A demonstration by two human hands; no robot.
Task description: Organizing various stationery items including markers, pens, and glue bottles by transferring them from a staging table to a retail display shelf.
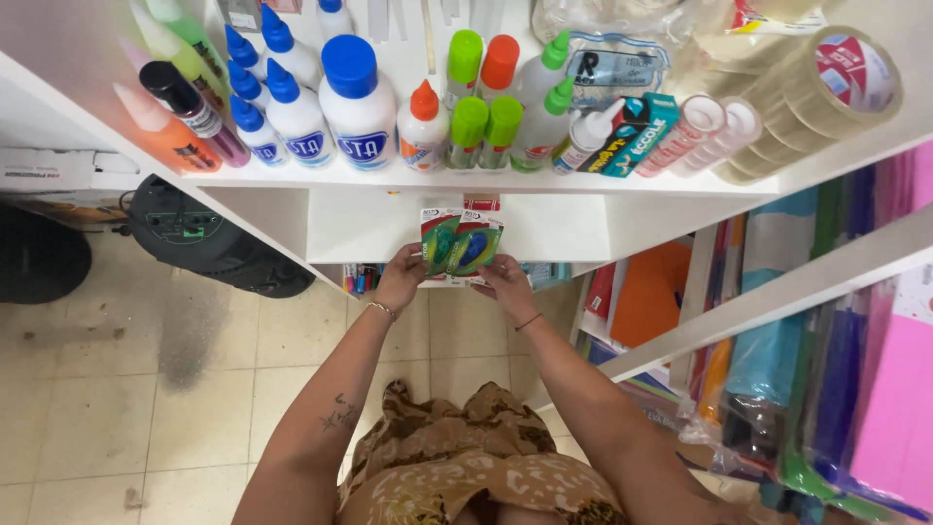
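Two hands — left [400, 280], right [505, 287] — each pinching an upright blister pack [461, 243], long axis vertical, beneath the glue shelf [486, 183]

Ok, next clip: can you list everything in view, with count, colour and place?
blister packs: two, green and blue, held under the top shelf
glue bottles: about a dozen, white with blue, orange or green caps, top shelf
tape rolls: several, clear, top shelf right
paper sheets: many, pink, blue, orange, racks at right
white shelf: one, across the top
tiled floor: beige, lower left
left hand: one, on the left pack
right hand: one, on the right pack
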